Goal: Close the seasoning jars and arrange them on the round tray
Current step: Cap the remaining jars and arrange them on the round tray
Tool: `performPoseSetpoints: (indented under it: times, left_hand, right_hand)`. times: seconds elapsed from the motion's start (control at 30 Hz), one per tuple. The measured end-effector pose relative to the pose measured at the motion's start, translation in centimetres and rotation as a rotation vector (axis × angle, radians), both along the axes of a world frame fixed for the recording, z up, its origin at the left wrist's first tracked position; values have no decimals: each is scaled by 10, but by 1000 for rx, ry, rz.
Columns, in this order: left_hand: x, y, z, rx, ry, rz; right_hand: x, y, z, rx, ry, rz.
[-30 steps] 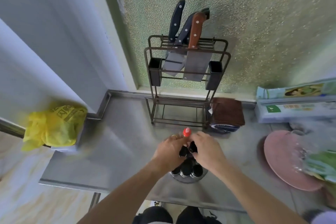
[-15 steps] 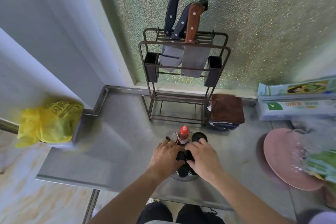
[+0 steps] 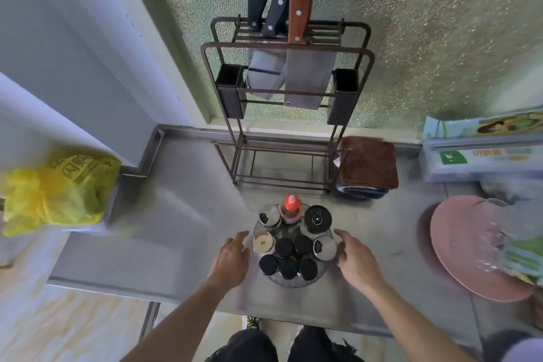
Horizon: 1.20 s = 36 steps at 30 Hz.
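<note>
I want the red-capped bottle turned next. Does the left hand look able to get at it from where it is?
Probably yes. The left hand is open beside the round tray, and the red-capped bottle stands taller than the jars at the far edge, so coming in from above looks free.

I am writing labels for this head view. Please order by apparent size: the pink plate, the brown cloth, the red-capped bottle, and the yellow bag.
1. pink plate and yellow bag: similar, and both lie at the distorted edges, so I do not rank them
2. brown cloth
3. red-capped bottle
</note>
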<state>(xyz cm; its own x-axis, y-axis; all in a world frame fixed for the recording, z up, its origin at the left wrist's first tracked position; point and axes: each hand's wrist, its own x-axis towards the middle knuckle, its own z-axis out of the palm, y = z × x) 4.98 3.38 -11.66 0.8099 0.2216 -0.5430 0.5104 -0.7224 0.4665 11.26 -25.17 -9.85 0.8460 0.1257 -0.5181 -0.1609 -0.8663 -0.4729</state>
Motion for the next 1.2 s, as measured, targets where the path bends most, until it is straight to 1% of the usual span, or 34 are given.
performPoseSetpoints:
  times: [0.1,0.17,0.3,0.37,0.43,0.53,0.67,0.73,0.93,1.07,1.2]
  left_hand:
    - [2,-10,-10,-66,41,-9]
    - [2,-16,-17,-100,39,61]
    - [2,-21,-33,-104,31,164]
    - [4,-22,-35,-112,31,196]
    - [5,-21,-34,-127,18,221]
    - [5,-17,-30,-163,-1,253]
    - [-5,3,-25,-150,-37,263]
    - [-11,24,-21,-146,-44,283]
    - [-13,113,2,-126,-100,359]
    - [1,186,11,-63,-130,369]
    - [28,248,18,-37,-205,412]
  right_hand:
    - [8,5,-7,32,50,-7]
    - [12,4,-15,54,65,-3]
    - [15,-3,-30,203,114,-111]
    - [18,-6,-33,241,135,-128]
    - [21,-6,-36,251,132,-120]
    - [21,0,-32,211,110,-69]
    - [14,19,-25,261,142,-71]
    - [12,39,-20,294,167,-82]
    - [14,136,-17,360,122,-56]
    - [23,215,-9,374,99,-102]
    - [41,282,-10,370,93,-140]
